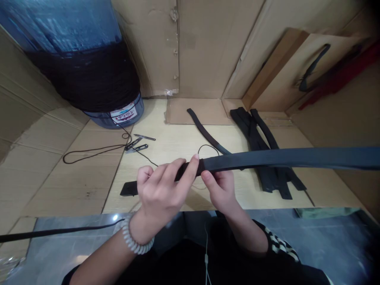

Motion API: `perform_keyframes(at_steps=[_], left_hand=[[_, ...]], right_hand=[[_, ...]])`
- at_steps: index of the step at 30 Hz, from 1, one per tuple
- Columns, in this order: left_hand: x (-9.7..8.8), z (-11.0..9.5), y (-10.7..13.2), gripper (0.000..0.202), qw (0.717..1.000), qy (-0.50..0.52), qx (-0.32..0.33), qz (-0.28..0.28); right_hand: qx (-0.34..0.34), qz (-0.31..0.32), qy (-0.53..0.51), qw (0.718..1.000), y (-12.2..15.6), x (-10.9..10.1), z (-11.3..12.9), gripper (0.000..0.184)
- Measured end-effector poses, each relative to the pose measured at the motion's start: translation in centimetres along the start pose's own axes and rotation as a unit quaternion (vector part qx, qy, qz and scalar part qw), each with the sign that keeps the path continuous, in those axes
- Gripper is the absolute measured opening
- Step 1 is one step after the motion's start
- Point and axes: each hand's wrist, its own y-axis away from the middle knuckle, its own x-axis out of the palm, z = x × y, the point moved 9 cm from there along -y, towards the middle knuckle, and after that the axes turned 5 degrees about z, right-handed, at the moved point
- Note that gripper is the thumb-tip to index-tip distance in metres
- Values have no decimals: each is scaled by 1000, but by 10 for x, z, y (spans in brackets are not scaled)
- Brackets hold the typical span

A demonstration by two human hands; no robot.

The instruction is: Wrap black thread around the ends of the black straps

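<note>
A long black strap (285,157) stretches from the middle of the view out past the right edge, held above a pale wooden table (178,142). My left hand (162,190) is closed round the strap's left part, forefinger laid along its top. My right hand (221,188) pinches the strap from below, just right of the left hand. A thin black thread (204,147) loops up by the strap near my fingers. The strap's left end (129,189) lies flat on the table past my left hand.
A pile of black straps (261,146) lies at the right, one curved strap (204,132) in the middle. Thread snips (136,146) and a thin metal tool (145,137) lie at the left by a large cone of black thread (89,79). Cardboard walls surround the table.
</note>
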Motion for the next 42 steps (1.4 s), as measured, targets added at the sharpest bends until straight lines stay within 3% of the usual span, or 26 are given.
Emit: perform_keyframes(at_steps=[3, 6, 9, 10, 14, 18, 21, 24, 26, 30, 35, 38, 42], left_hand=[[11, 12, -1, 39, 992, 95, -61, 62], [30, 25, 0, 47, 938, 280, -127, 162], [47, 37, 1, 35, 825, 474, -190, 243], [55, 38, 3, 32, 776, 525, -206, 283], [78, 18, 22, 52, 559, 644, -201, 483], [89, 0, 42, 57, 381, 716, -221, 542], [92, -10, 45, 49, 301, 773, -227, 511], [97, -11, 46, 44, 268, 797, -286, 459], [98, -10, 46, 47, 294, 789, -301, 447], [96, -2, 39, 43, 454, 727, -265, 441], [92, 8, 33, 37, 614, 623, -231, 426], [86, 14, 26, 35, 749, 491, -191, 401], [77, 15, 17, 39, 874, 307, -148, 347]], right_hand=[[-14, 3, 14, 1000, 1, -2, 6, 35], [-21, 19, 8, 1000, 1, -3, 8, 31], [-40, 74, 1, 996, 0, 2, 10, 19], [-48, 105, -1, 993, 0, 6, 11, 16], [-62, 206, -7, 977, 3, 17, 15, 12], [-52, 258, -43, 964, 4, 22, 15, 15], [-37, 267, -74, 960, 3, 21, 12, 24], [-22, 209, -62, 976, -4, 11, 4, 23], [-18, 193, -52, 980, -7, 7, 0, 23], [-20, 156, -59, 986, -9, 2, -3, 22], [-14, 97, -47, 994, -8, -1, -10, 20], [-7, 73, -22, 997, -6, -1, -16, 19], [-18, 67, -11, 998, -3, 0, -18, 24]])
